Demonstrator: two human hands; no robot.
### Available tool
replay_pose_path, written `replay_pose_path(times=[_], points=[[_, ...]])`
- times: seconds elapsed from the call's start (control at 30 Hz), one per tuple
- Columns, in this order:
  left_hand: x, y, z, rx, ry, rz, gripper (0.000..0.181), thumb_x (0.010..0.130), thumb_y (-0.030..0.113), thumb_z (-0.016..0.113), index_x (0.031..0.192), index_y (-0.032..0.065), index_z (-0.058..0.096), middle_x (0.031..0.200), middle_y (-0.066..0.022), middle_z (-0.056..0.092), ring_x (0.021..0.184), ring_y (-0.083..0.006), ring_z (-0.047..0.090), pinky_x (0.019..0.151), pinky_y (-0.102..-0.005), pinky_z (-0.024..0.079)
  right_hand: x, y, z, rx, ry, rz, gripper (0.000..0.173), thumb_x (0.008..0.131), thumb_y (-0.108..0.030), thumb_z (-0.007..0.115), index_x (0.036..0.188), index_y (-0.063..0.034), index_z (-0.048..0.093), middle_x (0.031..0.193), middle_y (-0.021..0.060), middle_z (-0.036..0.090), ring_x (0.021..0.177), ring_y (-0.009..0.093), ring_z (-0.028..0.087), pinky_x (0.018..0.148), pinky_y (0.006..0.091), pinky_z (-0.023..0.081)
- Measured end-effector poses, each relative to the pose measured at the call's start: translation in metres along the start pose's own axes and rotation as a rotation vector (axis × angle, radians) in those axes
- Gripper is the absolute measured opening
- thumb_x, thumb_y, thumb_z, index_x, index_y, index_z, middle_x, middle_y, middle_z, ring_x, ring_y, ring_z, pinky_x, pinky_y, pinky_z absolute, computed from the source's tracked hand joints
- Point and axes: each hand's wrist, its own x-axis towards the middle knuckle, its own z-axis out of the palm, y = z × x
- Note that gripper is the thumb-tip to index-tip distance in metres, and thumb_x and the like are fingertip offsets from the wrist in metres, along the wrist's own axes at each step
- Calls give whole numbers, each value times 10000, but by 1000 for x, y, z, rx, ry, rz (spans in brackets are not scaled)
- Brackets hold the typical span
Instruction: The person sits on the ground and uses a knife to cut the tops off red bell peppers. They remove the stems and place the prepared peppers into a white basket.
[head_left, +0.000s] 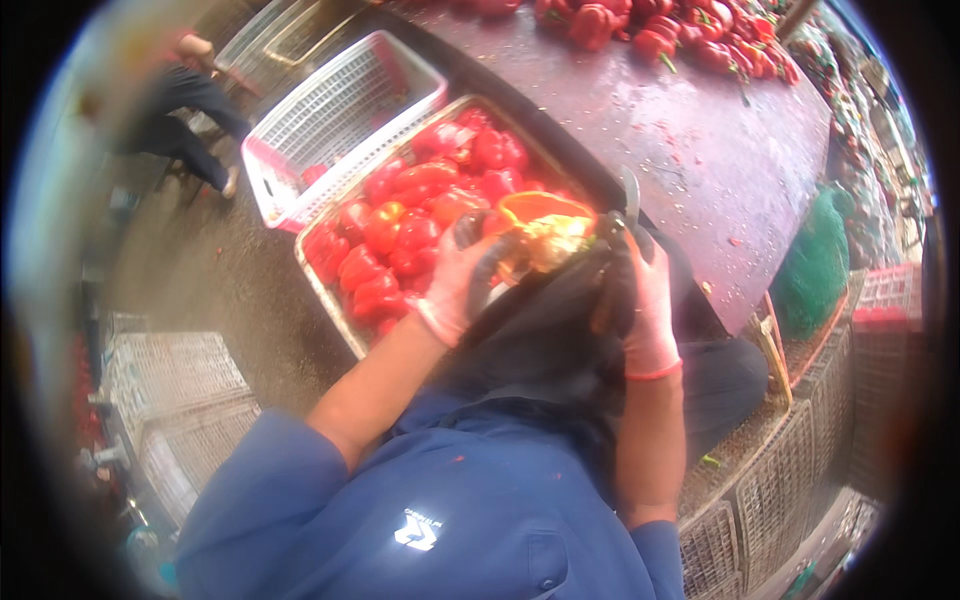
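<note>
My right hand (645, 289), in a pale glove with dark palm and fingers, grips a knife (631, 196) whose curved blade points up. My left hand (465, 277), gloved alike, is cupped over the near right part of a tray (330, 311) full of red bell peppers (420, 225). Its fingers are blurred, and I cannot tell whether they hold anything. Between the hands lies a round orange-rimmed thing (547, 202) with pale yellow matter, like pepper cores, in it. Whether it is a bowl or a cut pepper is unclear.
A white plastic crate (330, 127) adjoins the tray. Beyond stands a table (675, 142) with a heap of red peppers (697, 34). A green mesh sack (814, 262) and crates (776, 465) are at right. More crates (180, 390) stand at left; a person's legs (187, 112) show upper left.
</note>
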Motion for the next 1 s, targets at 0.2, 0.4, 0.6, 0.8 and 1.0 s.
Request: replay_pose_path(times=[0.2,0.4,0.6,0.8,1.0], points=[[-10,-9,-7,85,-12,158,312,930,-41,681,1217,7,569,1100,-119,687,947,-199,714,843,-337,612,-3,-1,2,-59,-79,13,326,1011,-349,631,967,-26,630,762,67,636,540,140,601,481,276,461],[-14,-11,-14,450,-99,306,410,886,-69,708,1261,2,557,1164,-113,675,1067,-198,685,942,-339,572,-6,-5,7,-123,-144,55,374,993,-400,635,973,-27,632,663,64,573,514,151,560,467,269,435],[-24,15,-13,1079,-236,370,705,736,100,866,1356,3,544,1285,-143,649,1207,-259,641,1053,-365,498,-10,6,13,-174,-129,-24,153,998,-114,635,1091,7,650,805,43,645,571,104,581,509,245,459],[-23,24,-42,761,-378,20,765,821,121,842,1486,24,477,1467,-111,554,1364,-198,511,1137,-363,422,-18,12,24,-626,-172,-400,204,912,-19,708,1111,-9,667,907,86,693,729,171,657,654,308,520],[-23,35,-39,580,-344,-127,651,879,104,786,1461,33,504,1367,-84,617,1262,-158,571,1080,-338,472,-21,13,50,-958,-296,-717,394,773,-44,772,1149,-43,655,1004,193,635,902,411,651,764,457,528]])
